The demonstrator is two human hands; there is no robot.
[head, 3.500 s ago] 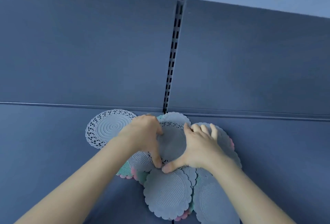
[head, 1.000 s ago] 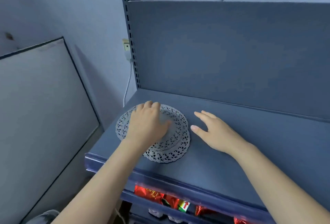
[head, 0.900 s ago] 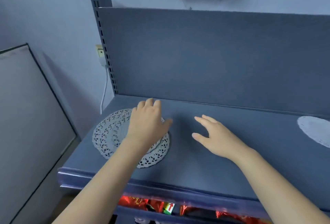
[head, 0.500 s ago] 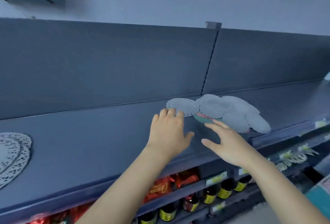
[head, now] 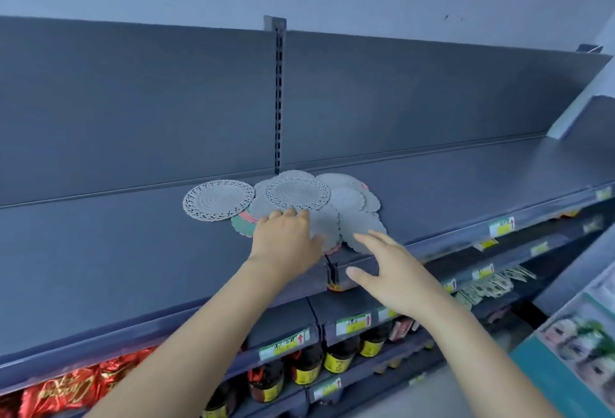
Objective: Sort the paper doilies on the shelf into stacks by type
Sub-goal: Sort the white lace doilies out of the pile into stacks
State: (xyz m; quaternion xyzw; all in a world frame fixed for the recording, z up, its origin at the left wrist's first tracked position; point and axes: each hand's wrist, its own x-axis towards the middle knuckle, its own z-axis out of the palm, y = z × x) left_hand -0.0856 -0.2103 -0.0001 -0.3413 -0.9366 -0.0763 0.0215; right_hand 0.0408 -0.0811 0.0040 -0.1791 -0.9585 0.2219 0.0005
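Left hand (head: 286, 241), flat and empty, reaches the near edge of the mixed doily pile (head: 352, 199) at frame centre, right hand (head: 389, 274) spread empty beside it; the next pick, likely the top lace doily (head: 297, 192), needs one sheet peeled off.

I read the shelf (head: 100, 261) across the centre as smooth, matt painted metal. The doilies (head: 349, 199) on it look like thin matt paper, embossed. The lace doily (head: 218, 199) has a punched rim. At lower left, red foil wrappers (head: 66, 391) shine, crinkled. The jars (head: 339, 356) at bottom centre look glossy.
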